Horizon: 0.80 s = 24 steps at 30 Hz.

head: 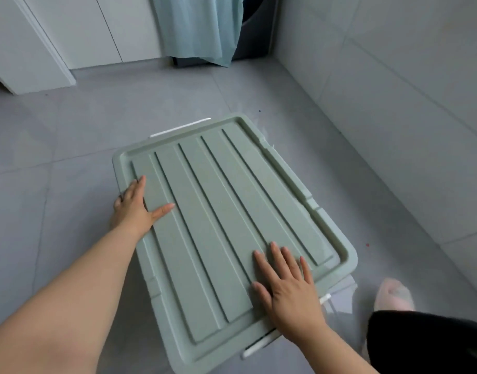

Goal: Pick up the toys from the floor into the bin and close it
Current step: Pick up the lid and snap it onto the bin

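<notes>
1. Lid (218, 225) lies on the bin (341, 291), centre frame, long axis upper left to lower right.
2. Right hand (288, 290) presses its lower end, fingers (275, 253) spread flat.
3. Left hand (136, 209) at left rim; fingers' hold unclear.

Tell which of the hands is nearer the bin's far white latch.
Left. The left hand presses the lid at its left edge, short of the latch; the right hand lies flat at its near end.
</notes>
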{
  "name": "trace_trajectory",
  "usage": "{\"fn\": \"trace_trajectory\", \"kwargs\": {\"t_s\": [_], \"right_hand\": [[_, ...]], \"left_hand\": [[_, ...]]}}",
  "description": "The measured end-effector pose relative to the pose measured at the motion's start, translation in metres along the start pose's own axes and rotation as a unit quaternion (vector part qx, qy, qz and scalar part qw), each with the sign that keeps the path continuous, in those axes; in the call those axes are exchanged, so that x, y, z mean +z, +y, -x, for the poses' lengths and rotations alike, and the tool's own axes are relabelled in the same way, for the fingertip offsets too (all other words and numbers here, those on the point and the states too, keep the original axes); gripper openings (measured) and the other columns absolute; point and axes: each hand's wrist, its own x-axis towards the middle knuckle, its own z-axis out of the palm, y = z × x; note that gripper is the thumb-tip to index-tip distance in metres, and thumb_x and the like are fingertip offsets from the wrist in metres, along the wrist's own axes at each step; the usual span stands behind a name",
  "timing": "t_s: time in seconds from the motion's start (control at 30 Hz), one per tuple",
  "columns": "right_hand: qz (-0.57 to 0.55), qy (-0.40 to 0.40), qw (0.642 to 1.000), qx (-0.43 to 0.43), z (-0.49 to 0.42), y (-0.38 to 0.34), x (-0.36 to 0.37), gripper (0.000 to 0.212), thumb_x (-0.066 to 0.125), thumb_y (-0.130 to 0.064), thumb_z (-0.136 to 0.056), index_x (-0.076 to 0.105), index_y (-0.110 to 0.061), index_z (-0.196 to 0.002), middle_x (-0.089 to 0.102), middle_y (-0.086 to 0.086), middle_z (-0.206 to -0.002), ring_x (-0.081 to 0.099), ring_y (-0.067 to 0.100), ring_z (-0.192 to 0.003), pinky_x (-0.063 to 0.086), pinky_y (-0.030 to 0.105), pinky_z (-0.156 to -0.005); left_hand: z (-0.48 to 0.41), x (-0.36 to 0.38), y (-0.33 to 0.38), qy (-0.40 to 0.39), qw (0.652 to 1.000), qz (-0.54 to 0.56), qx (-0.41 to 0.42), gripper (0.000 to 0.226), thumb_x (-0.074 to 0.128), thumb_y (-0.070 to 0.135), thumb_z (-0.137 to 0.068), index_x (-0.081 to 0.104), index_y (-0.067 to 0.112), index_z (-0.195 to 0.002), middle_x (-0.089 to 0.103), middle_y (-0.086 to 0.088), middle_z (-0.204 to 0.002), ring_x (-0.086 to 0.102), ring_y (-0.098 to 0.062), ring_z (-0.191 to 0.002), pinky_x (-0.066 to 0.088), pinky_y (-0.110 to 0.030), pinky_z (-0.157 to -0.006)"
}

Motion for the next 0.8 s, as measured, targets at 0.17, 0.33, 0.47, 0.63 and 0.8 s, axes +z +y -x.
{"fn": "trace_trajectory", "kwargs": {"t_s": [0.17,0.33,0.47,0.63,0.8], "right_hand": [[-0.002,0.017,1.000,-0.008,-0.002,0.002,0.006,0.054,0.015,-0.060,-0.095,0.030,-0.038,-0.141,0.039,-0.002,-0.146,0.043,0.022,-0.131,0.014,0.038,-0.107],[-0.099,0.134,0.986,-0.026,0.010,0.005,0.010,0.052,0.036,-0.051,-0.092,0.031,-0.031,-0.140,0.028,-0.007,-0.150,0.027,0.017,-0.139,0.002,0.036,-0.113],[-0.389,0.179,0.849,0.309,0.059,0.004,0.011,0.084,0.071,-0.043,-0.076,0.026,-0.017,-0.142,0.029,0.008,-0.146,0.026,0.020,-0.134,0.015,0.032,-0.115],[-0.728,-0.032,0.549,0.409,0.056,-0.018,0.007,0.052,0.072,-0.019,-0.078,0.046,-0.012,-0.122,0.060,0.010,-0.119,0.062,0.027,-0.103,0.056,0.040,-0.072],[-0.765,-0.035,0.512,0.390,0.044,-0.026,0.005,0.039,0.068,-0.004,-0.080,0.051,-0.002,-0.115,0.068,0.022,-0.095,0.066,0.037,-0.079,0.050,0.032,-0.047]], "left_hand": [[0.005,0.000,0.003,0.026,0.999,0.037,-0.007,0.110,0.062,0.068,-0.068,-0.003,0.033,-0.149,-0.001,0.000,-0.160,0.014,-0.030,-0.144,0.023,-0.046,-0.114],[0.006,0.000,0.004,0.038,0.998,0.056,-0.014,0.114,0.066,0.066,-0.066,-0.007,0.035,-0.148,-0.005,0.001,-0.159,0.014,-0.028,-0.145,0.023,-0.046,-0.114],[0.005,0.001,0.004,0.043,0.997,0.061,-0.011,0.116,0.068,0.064,-0.065,-0.006,0.032,-0.149,-0.004,0.000,-0.159,0.014,-0.028,-0.145,0.022,-0.047,-0.115],[0.013,0.000,0.013,0.079,0.991,0.092,-0.058,0.115,0.073,0.061,-0.061,0.013,0.005,-0.142,0.014,-0.014,-0.151,0.037,-0.041,-0.129,0.036,-0.051,-0.102],[0.033,0.011,0.009,0.079,0.930,0.320,-0.164,0.076,0.070,0.035,-0.081,0.027,0.010,-0.138,0.041,-0.014,-0.139,0.046,-0.034,-0.123,0.038,-0.040,-0.099]]}}
